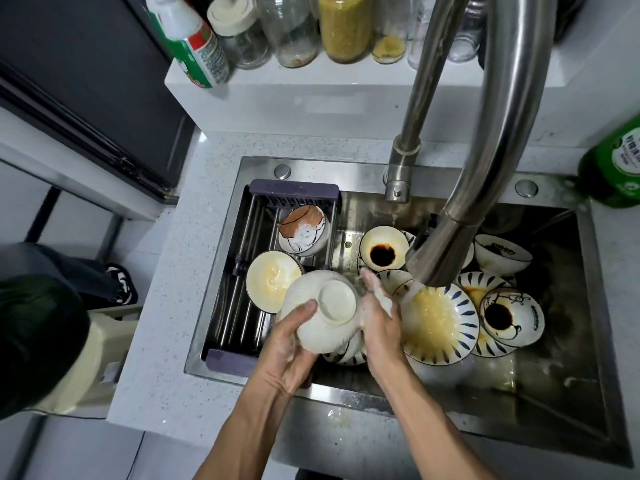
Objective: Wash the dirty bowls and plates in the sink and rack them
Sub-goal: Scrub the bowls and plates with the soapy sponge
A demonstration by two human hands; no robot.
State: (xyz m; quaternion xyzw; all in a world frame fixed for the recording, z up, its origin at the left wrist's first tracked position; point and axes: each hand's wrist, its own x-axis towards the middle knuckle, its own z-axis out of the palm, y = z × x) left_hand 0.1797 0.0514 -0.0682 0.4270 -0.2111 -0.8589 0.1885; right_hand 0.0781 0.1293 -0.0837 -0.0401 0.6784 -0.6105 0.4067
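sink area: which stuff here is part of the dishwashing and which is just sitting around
In the job: soapy bowl held by left hand and right hand, dirty dishes, rack, faucet, sink.
Just sitting around: jars on the ledge, spray bottle.

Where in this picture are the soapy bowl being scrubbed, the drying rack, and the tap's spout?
soapy bowl (323, 315): head view, on its upturned underside beside the foot ring.
drying rack (292, 189): head view, on its dark far end bar.
tap spout (446, 251): head view, on the wide nozzle end.
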